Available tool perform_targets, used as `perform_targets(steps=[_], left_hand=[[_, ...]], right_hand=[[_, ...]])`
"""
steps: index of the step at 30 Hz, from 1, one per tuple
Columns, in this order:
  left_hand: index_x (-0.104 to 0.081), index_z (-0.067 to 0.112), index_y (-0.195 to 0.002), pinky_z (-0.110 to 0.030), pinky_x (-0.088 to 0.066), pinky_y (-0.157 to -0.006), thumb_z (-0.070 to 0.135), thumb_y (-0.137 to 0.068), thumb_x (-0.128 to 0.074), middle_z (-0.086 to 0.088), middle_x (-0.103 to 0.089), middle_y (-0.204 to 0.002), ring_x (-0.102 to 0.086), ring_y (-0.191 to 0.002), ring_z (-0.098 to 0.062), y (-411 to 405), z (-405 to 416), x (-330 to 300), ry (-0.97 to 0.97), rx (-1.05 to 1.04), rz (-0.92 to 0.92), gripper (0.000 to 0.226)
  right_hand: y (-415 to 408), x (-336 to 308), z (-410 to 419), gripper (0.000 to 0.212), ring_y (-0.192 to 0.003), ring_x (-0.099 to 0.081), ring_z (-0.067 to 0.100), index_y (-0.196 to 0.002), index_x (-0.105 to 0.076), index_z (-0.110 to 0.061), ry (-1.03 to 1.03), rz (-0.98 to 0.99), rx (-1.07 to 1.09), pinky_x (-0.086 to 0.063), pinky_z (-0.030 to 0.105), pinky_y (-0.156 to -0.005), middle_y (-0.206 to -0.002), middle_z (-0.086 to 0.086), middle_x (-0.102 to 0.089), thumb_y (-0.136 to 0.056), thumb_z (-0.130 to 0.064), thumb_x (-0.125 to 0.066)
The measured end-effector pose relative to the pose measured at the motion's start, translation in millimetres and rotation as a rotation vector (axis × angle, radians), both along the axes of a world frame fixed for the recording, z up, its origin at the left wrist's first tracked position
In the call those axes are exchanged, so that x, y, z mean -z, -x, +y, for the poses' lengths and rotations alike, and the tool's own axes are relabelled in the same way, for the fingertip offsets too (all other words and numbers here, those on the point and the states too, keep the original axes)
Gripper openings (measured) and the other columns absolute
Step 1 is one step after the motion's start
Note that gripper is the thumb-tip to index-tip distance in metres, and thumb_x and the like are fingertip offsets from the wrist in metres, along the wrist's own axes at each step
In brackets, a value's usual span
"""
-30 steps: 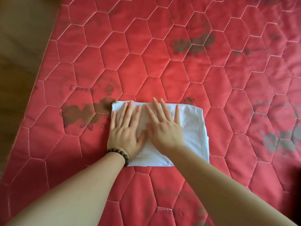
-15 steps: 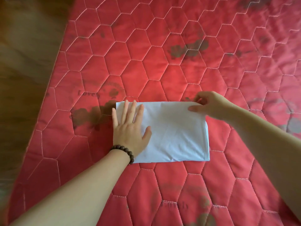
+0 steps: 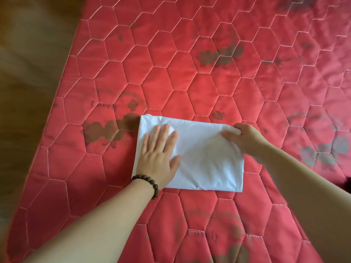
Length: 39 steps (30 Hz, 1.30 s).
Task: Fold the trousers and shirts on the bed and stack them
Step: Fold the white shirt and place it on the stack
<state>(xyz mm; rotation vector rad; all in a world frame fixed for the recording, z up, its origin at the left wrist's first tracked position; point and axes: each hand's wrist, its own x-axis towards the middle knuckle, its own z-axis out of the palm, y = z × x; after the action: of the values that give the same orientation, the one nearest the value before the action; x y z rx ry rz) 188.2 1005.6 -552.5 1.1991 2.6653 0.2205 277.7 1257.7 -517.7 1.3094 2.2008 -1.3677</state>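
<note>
Your left hand (image 3: 159, 155) lies flat, fingers spread and apart, palm down on the left half of a folded white garment (image 3: 201, 158) that rests on the red quilted bed cover (image 3: 171, 76). A bracelet of dark brown wooden beads (image 3: 147, 184) circles that wrist, just at the garment's near left corner. Your right hand (image 3: 242, 136) reaches in from the right and closes on the garment's far right corner, thumb on top and fingers curled under the edge, so that the cloth there lifts slightly and puckers into soft creases. The garment forms a neat rectangle, its long sides running left to right, near the middle of the cover and closer to the cover's left edge than to its right. Whether it is a shirt or trousers cannot be told from its folded shape. The cover shows hexagonal stitching in pale thread and faded dark prints, one print (image 3: 106, 131) lying just beside the garment's left edge. Beyond the cover's left edge, a brown wooden floor (image 3: 28, 73) appears blurred.
</note>
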Motion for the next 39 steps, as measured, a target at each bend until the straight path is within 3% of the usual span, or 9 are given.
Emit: perform_targets(steps=[5,7,10,13,17,28,31,34,39], left_hand=[[-0.012,0.029,-0.154,-0.052,-0.005,-0.119,0.049,-0.090,-0.039,0.003,0.003,-0.161,0.007,-0.149,-0.026,0,-4,5,0.040,0.035,-0.008,0.072],[-0.024,0.029,-0.152,-0.053,-0.008,-0.118,0.050,-0.084,-0.043,0.001,-0.007,-0.162,-0.001,-0.149,-0.027,2,-1,3,0.031,0.032,0.013,0.073],[-0.054,0.025,-0.132,-0.057,-0.011,-0.116,0.047,-0.078,-0.048,-0.006,-0.030,-0.156,-0.016,-0.147,-0.030,9,6,1,-0.058,0.075,0.029,0.059],[-0.055,0.021,-0.131,-0.056,-0.016,-0.116,0.046,-0.081,-0.040,-0.012,-0.028,-0.156,-0.016,-0.147,-0.031,14,10,6,-0.090,0.120,0.007,0.058],[-0.022,0.023,-0.152,-0.048,-0.014,-0.119,0.052,-0.084,-0.037,-0.007,-0.011,-0.160,-0.009,-0.148,-0.023,17,5,18,-0.073,0.098,0.020,0.075],[-0.008,0.042,-0.150,-0.064,0.000,-0.113,0.059,-0.088,-0.025,-0.007,0.007,-0.162,0.006,-0.147,-0.039,22,-7,19,0.011,-0.097,-0.008,0.067],[-0.023,0.040,-0.149,-0.059,-0.011,-0.113,0.057,-0.090,-0.039,-0.011,-0.002,-0.161,-0.010,-0.144,-0.042,17,-11,11,-0.025,-0.235,-0.038,0.064],[-0.051,0.031,-0.136,-0.047,-0.039,-0.102,0.038,-0.082,-0.069,-0.015,-0.028,-0.146,-0.040,-0.125,-0.035,17,-12,0,-0.240,-0.268,-0.112,0.058],[-0.059,0.033,-0.127,-0.018,-0.040,-0.083,0.025,-0.076,-0.078,-0.005,-0.033,-0.119,-0.049,-0.067,-0.014,19,-17,-15,-0.295,-0.438,-0.356,0.056]], right_hand=[[-7,6,-17,0.040,-0.071,-0.050,0.029,-0.078,-0.048,-0.008,-0.370,-0.189,-0.102,-0.032,0.032,-0.051,-0.073,0.004,-0.053,-0.086,-0.044,-0.063],[-7,3,-31,0.037,-0.087,-0.055,0.033,-0.094,-0.050,-0.011,-0.684,-0.257,-0.139,-0.039,0.036,-0.064,-0.092,0.009,-0.058,-0.084,-0.045,-0.062],[4,6,-77,0.041,-0.116,-0.049,0.035,-0.116,-0.057,-0.008,-0.978,0.058,-0.304,-0.040,0.048,-0.092,-0.123,0.016,-0.056,-0.080,-0.027,-0.068],[9,24,-123,0.054,-0.144,-0.025,0.027,-0.142,-0.044,-0.013,-0.791,0.160,-0.626,-0.022,0.058,-0.113,-0.153,0.009,-0.035,-0.090,-0.025,-0.054],[-15,48,-111,0.062,-0.149,0.000,0.018,-0.152,-0.012,-0.033,-0.767,-0.058,-0.515,0.015,0.049,-0.116,-0.159,-0.005,-0.002,-0.096,-0.056,-0.025],[-52,52,-89,0.054,-0.144,0.021,0.009,-0.150,-0.006,-0.041,-0.634,0.006,-0.334,0.008,0.048,-0.118,-0.161,-0.003,0.010,-0.099,-0.047,-0.022],[-58,43,-85,0.057,-0.147,0.013,0.024,-0.147,-0.020,-0.046,-0.629,-0.003,-0.210,0.001,0.045,-0.119,-0.159,0.004,0.017,-0.096,-0.049,-0.044],[-60,32,-88,0.064,-0.142,-0.017,0.033,-0.143,-0.027,-0.052,-0.588,-0.168,-0.053,-0.025,0.044,-0.109,-0.159,0.014,-0.008,-0.086,-0.061,-0.054],[-61,22,-84,0.065,-0.074,-0.049,0.014,-0.137,-0.037,-0.052,-0.280,-0.085,0.067,-0.038,0.028,-0.070,-0.109,0.002,-0.038,-0.082,-0.044,-0.069]])
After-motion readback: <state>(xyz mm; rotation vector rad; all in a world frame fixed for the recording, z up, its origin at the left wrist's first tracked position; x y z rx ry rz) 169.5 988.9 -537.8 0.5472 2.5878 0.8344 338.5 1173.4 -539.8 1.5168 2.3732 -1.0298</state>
